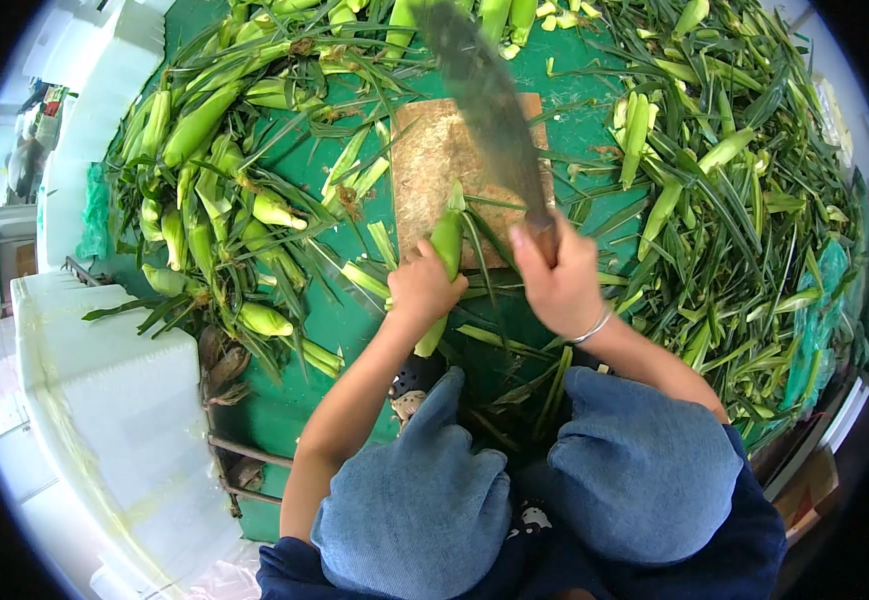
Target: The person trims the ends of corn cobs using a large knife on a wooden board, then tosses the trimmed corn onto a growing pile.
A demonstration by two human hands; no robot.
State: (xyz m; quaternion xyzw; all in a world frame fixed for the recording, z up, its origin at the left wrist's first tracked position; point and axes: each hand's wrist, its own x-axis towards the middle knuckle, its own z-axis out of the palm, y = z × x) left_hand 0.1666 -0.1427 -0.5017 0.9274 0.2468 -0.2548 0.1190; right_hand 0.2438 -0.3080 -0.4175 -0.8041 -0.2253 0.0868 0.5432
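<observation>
My left hand (423, 285) is closed around an ear of corn in its green husk (447, 238), with one end pointing up over the wooden chopping board (434, 161). In my right hand (565, 281) is the wooden handle of a large cleaver (498, 127). Its wide dark blade is blurred and raised over the board, pointing away from me. The blade and the ear are apart. Long leaves hang from the ear beside my left hand.
Husked corn ears (205, 124) are piled at the left. A heap of cut leaves and husks (719, 217) fills the right side. A white foam box (111, 382) stands at the lower left. Green sheeting (322, 319) lies beneath; my denim-covered knees (415, 517) are close below.
</observation>
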